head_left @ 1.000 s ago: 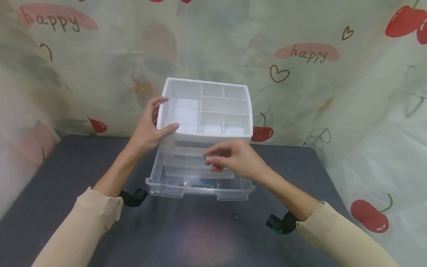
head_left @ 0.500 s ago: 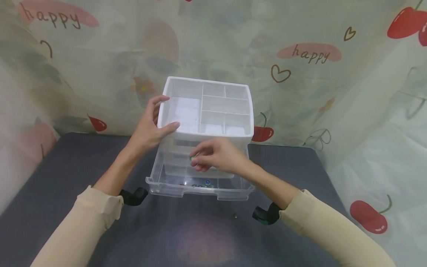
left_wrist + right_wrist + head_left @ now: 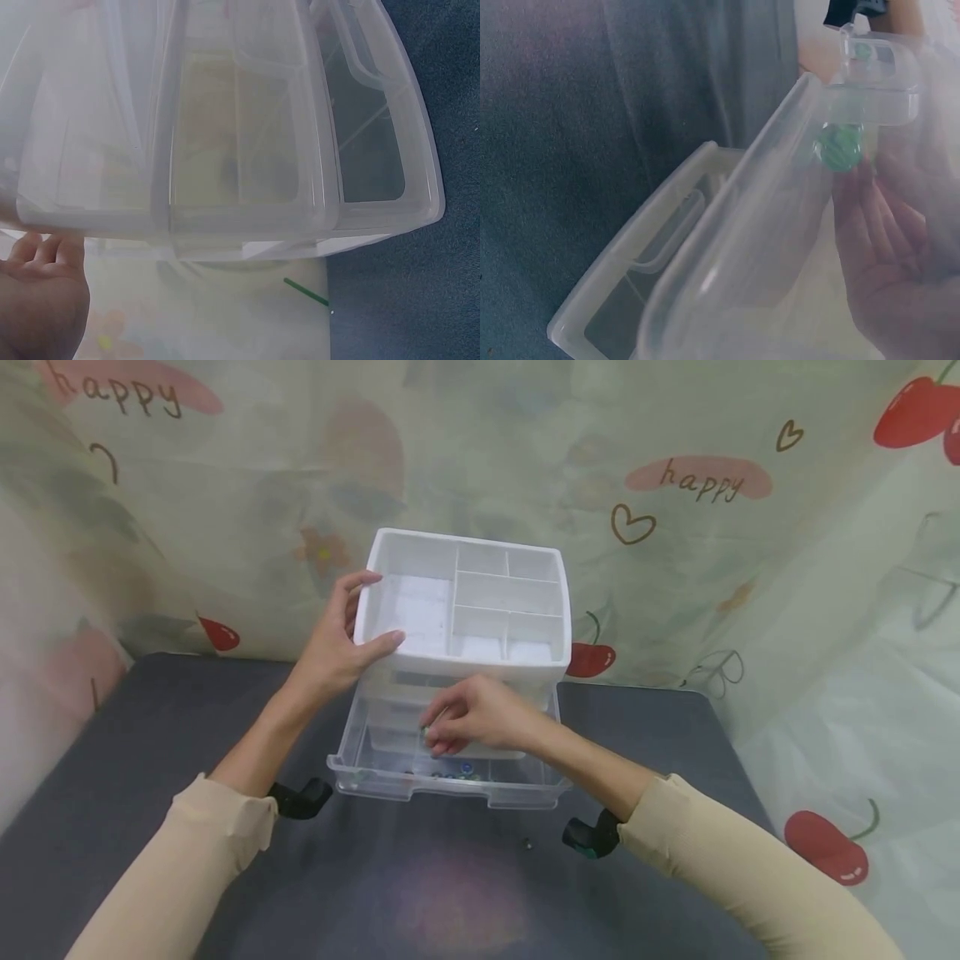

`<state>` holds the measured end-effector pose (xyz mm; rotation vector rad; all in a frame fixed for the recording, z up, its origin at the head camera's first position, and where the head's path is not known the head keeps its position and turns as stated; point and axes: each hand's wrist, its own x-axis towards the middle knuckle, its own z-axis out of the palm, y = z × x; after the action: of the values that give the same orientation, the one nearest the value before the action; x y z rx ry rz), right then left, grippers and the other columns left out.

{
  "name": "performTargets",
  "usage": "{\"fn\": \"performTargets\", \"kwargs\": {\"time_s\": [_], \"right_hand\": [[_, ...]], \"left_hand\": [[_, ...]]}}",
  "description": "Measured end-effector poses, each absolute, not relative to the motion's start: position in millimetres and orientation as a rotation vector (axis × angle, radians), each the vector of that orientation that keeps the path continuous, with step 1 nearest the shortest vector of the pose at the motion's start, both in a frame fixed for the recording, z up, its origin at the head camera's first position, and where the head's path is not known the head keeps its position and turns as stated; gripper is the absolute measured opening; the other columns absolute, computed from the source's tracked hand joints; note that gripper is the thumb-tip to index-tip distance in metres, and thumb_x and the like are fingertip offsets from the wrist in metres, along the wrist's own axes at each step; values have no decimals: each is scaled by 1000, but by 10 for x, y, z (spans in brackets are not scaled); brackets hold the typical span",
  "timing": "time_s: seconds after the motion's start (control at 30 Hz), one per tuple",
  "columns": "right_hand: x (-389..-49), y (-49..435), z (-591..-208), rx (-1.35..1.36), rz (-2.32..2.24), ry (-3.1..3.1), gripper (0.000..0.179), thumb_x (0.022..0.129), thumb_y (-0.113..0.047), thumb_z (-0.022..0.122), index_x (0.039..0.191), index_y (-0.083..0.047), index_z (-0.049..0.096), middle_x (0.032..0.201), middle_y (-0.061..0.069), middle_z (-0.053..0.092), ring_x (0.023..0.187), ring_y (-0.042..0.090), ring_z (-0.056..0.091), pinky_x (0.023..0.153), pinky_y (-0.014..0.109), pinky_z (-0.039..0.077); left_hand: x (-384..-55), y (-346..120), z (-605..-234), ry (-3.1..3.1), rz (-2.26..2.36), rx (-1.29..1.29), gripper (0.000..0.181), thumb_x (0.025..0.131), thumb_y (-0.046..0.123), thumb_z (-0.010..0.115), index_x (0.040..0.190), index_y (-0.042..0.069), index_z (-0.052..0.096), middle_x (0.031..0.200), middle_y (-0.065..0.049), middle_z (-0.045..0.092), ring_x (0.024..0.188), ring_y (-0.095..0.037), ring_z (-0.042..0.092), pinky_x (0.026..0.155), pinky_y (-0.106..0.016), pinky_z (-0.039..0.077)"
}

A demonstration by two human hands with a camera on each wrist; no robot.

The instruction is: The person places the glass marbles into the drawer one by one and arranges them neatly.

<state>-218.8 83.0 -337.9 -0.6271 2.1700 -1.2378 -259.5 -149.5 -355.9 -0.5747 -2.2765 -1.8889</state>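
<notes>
A storage box with a white compartment tray (image 3: 417, 610) on top stands on the table, a clear drawer (image 3: 450, 788) pulled out toward me. Several small marbles (image 3: 467, 769) lie at the drawer's front. My left hand (image 3: 333, 639) grips the white tray's left wall, thumb over the rim; in the left wrist view its fingers reach behind the box. Above the open drawer my right hand (image 3: 480, 718) pinches a green marble (image 3: 426, 732) between thumb and fingers. In the right wrist view, that green marble (image 3: 840, 146) shows at the fingertips through clear plastic.
One loose marble (image 3: 527, 843) lies on the dark table (image 3: 360, 885) in front of the drawer, toward the right. A printed curtain (image 3: 510, 460) hangs right behind the table. Black wrist cameras (image 3: 592, 835) sit on both forearms.
My right hand has moved left over the drawer, then slightly down, with the green marble still pinched. The left hand keeps its grip on the tray.
</notes>
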Motion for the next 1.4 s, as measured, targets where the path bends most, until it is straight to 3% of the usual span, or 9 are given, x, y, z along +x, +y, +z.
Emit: {"fn": "performTargets", "kwargs": {"time_s": [0.27, 0.9, 1.4], "right_hand": [[-2203, 851, -3390, -581, -1200, 2163, 21, 91, -6, 71, 110, 1, 75, 86, 8, 75, 78, 20, 73, 73, 33, 58], [-2222, 864, -3405, -525, -1239, 2113, 23, 91, -8, 71, 112, 0, 74, 84, 11, 75, 78, 20, 73, 75, 34, 57], [-2126, 943, -3314, -682, -1310, 2134, 22, 91, -9, 73, 111, 1, 74, 91, 9, 75, 82, 20, 72, 76, 35, 57]], "left_hand": [[-2610, -1501, -3570, -2270, -1869, -592, 73, 91, 9, 70, 149, 17, 27, 149, -16, 40, 126, -29, 47, 89, -36, 46], [-2602, -1491, -3571, -2275, -1881, -583, 71, 92, 8, 68, 149, 16, 26, 148, -15, 39, 125, -29, 47, 87, -33, 46], [-2626, -1489, -3590, -2214, -1915, -596, 69, 91, 4, 68, 147, 12, 28, 144, -17, 43, 121, -30, 50, 83, -27, 49]]}}
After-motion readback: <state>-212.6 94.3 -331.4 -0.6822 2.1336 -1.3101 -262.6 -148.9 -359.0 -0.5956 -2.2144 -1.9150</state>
